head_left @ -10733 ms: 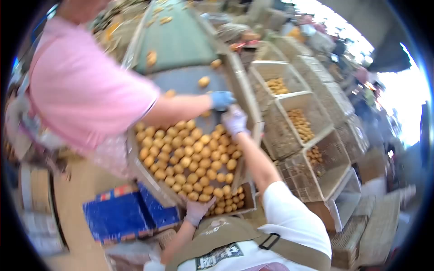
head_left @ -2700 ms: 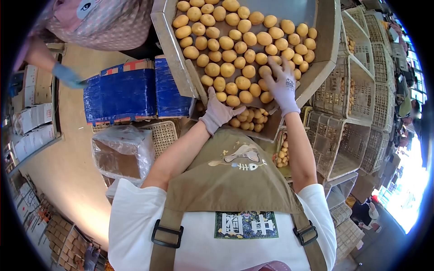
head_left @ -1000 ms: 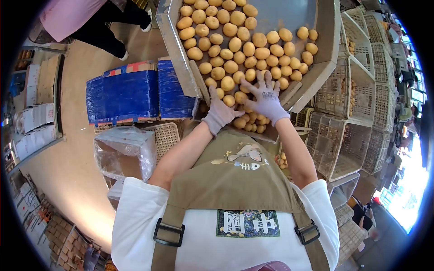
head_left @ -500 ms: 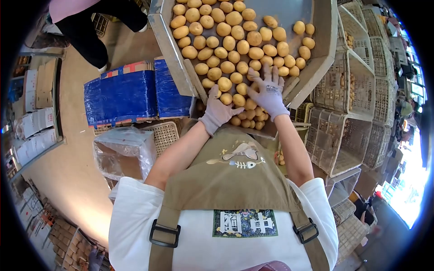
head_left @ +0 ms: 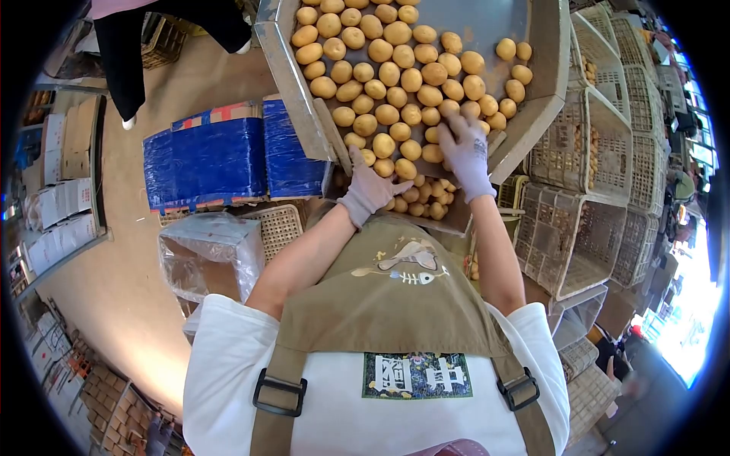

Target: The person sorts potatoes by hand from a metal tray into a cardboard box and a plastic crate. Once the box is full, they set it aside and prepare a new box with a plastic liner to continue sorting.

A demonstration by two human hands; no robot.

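left hand: my left hand is gloved and palm down at the bottom lip of the tray. The fingers are pressed together and lie along the slanted inner rail, and the thumb sticks out to the right, touching the spuds at the outlet. It's not wrapped around anything.
right hand: the right hand is gloved too, with fingers fanned out loosely on top of the lowest potatoes, just beside the tray's right-hand wall. Can't tell if there's one tucked under the palm.
potatoes: the small yellow potatoes fill most of the tray in a single layer, packed against each other. A few loose ones sit up near the far right corner.
tray: a big metal sorting tray with raised walls that narrows to a gap between my two hands.
box: a box sits right under that gap, with a heap of potatoes in it.
baskets: mesh baskets are stacked on the right of the tray, and some have a few potatoes inside.
blue boxes: blue-wrapped boxes sit just left of the tray.
carton: a carton in clear plastic sits below the blue ones, near my left elbow.
apron: an olive apron with a fishbone print over a white tee.
other person: dark trouser legs at the top left, well apart from my hands.
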